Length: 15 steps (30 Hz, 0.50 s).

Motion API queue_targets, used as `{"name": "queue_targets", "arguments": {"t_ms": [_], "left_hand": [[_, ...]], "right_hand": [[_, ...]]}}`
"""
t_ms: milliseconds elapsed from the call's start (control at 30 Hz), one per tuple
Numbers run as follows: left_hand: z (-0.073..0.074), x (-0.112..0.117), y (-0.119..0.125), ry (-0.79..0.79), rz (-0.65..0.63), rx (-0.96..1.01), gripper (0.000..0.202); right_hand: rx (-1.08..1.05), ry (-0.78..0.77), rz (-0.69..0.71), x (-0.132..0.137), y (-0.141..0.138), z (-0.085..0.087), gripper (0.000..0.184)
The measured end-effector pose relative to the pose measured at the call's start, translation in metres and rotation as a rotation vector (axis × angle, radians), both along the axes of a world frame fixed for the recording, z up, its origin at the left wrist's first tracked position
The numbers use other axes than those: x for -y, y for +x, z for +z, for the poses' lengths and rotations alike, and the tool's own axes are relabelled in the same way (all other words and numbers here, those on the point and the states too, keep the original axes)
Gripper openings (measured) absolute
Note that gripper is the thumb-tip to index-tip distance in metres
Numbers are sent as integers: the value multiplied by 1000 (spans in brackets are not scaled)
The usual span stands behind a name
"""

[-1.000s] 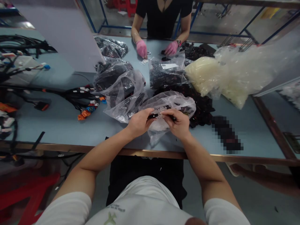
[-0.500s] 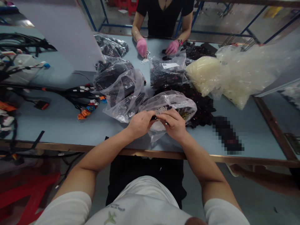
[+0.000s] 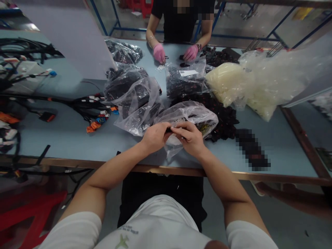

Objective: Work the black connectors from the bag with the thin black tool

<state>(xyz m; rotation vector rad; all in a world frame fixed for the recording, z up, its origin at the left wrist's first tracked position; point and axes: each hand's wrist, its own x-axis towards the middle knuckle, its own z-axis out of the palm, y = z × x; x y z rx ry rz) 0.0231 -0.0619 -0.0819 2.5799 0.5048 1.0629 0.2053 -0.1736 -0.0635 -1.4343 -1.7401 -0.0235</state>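
Over an open clear plastic bag (image 3: pixel 190 110), my two hands meet at the fingertips. My left hand (image 3: pixel 155 137) is closed around a small black plastic part (image 3: pixel 168 130), mostly hidden by the fingers. My right hand (image 3: pixel 191 138) is closed too, its thumb and forefinger against the right end of that part. A tiny white piece (image 3: pixel 183 138) pokes out between its lower fingers. Small white pieces (image 3: pixel 178 121) lie in the bag just beyond my hands. Behind and right of the bag spreads a pile of black plastic parts (image 3: pixel 227 119).
Bags of black parts (image 3: pixel 129 84) stand left of centre, and a bag of pale yellow pieces (image 3: pixel 225 81) to the right. Wire harnesses (image 3: pixel 77 103) cover the left side. Across the table a co-worker's pink-gloved hands (image 3: pixel 191 53) handle small parts. A blurred dark object (image 3: pixel 252 149) lies at right.
My right fingertips have moved slightly left and closed in over the black part, so less of it and of the white piece shows. The co-worker's glove on the left has shifted slightly right.
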Motion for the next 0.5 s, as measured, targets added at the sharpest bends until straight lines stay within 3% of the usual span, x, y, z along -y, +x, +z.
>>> {"name": "queue_targets", "arguments": {"t_ms": [267,367,500], "left_hand": [[6,-4,-3,-53,64,-13,22],[7,-3,-3,-13,56,22,31],[8,-5,-1,97,23,100,29]], "right_hand": [[-142,-51,65,-3,-1,-4,34],[-188,-109,18,-1,1,0,42],[-233,-129,-94,1,2,3,37]]}}
